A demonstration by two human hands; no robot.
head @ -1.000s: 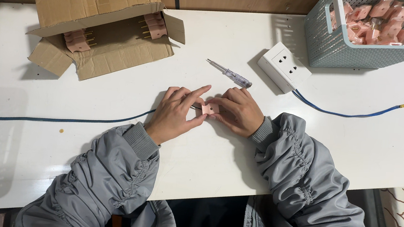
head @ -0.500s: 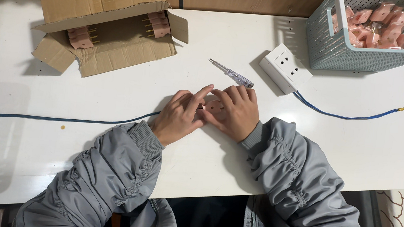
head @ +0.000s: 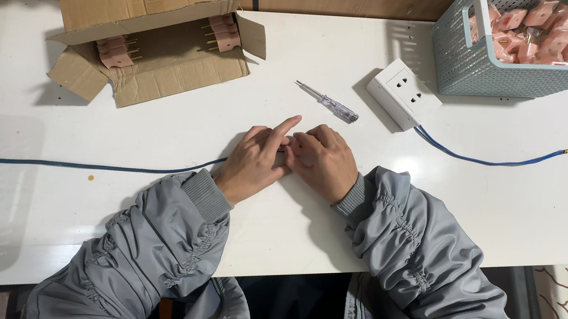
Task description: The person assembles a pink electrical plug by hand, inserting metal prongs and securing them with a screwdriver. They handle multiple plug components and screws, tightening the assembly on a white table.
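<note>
- The left hand [head: 253,165] is resting on the white table [head: 290,236], fingers curled inward, index finger stretched out toward one o'clock. It is meeting the right hand at the centre of the table.
- The right hand [head: 322,162] is lying knuckles-up, fingers folded down over a small pink part [head: 291,142], of which only a sliver is showing between the two sets of fingertips. Both hands are pinching it; how firmly, I cannot tell.
- A dark blue cable [head: 75,164] is running in from nine o'clock and disappearing under the left hand, so the pink part appears to be sitting at its end.
- Judgement: the work is fine fingertip fitting. It is best done keeping both wrists planted on the table, the part low, and pressure square rather than twisting.
- A small screwdriver [head: 327,103] with a clear handle is lying just beyond the hands at twelve o'clock, untouched.
- A white socket block [head: 401,93] is sitting at one o'clock, its blue lead [head: 506,160] trailing off toward three o'clock.
- A teal mesh basket [head: 459,65] holding many pink parts is standing at two o'clock.
- An opened cardboard box [head: 147,63] with more pink pronged parts is lying at ten o'clock, well apart from the hands.
</note>
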